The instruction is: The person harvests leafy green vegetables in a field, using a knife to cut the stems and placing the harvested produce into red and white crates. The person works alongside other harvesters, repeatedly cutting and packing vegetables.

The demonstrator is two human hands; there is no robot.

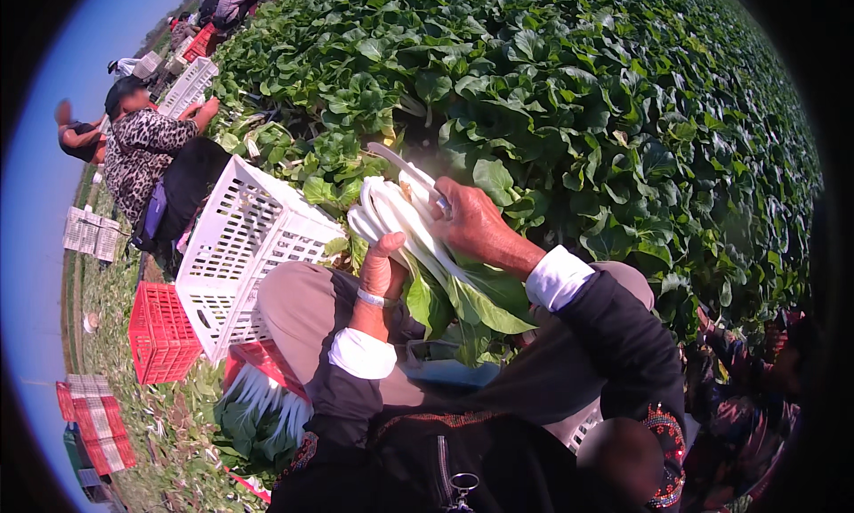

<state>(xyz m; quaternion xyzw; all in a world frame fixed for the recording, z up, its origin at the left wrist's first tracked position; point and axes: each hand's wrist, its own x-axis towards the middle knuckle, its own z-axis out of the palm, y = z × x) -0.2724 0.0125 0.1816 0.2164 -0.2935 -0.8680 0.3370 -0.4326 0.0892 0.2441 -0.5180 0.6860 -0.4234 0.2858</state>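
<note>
My left hand (381,266), with a band at the wrist, grips a bunch of leafy greens (420,229) with thick white stalks, probably bok choy. The stalk ends point up and away from me, and the green leaves hang down between my knees. My right hand (470,221), a ring on one finger, is closed at the right side of the stalks. From that fist a narrow, curved knife blade (393,158) sticks out past the stalk ends. The fist hides the knife's handle. Whether the blade touches the stalks, I cannot tell.
A dense bed of growing greens (567,92) spreads ahead and right. Left of my knee, a white plastic crate (230,226) leans near a red crate (163,333). Cut greens (263,399) lie in a red container. A co-worker (150,139) sits at left; other people work beyond.
</note>
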